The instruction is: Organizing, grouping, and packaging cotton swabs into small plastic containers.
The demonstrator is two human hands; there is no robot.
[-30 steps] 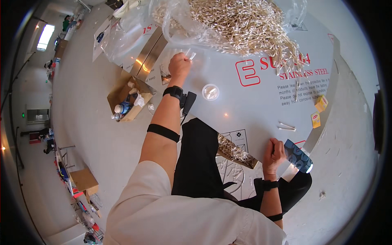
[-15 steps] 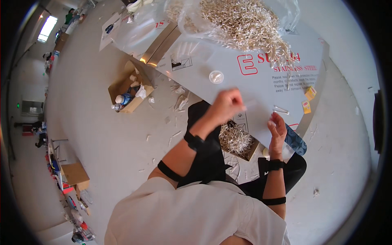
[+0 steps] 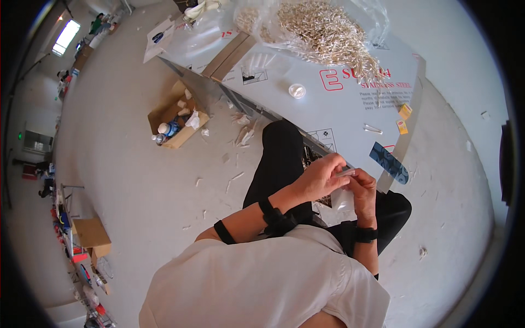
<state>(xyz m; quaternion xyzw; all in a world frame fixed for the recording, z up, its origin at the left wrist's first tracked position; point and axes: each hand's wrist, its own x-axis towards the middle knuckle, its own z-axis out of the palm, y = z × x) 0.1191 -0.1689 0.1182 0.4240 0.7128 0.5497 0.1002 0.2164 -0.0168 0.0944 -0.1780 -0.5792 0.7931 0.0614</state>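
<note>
Both hands meet above my lap at the table's near edge. My left hand pinches the top of a small clear plastic bag, and my right hand grips the same bag from the other side. The bag hangs between them, pale and see-through. What is inside it cannot be made out. A big heap of small silvery metal parts lies on clear plastic at the far side of the grey table.
On the table lie a small round clear lid, two yellow tags, a thin metal piece and a dark blue strip. An open cardboard box with bottles stands on the littered floor to the left.
My left hand came back from the far part of the table to my lap and joined the right hand on the bag. The head turned, shifting the table up and right.
</note>
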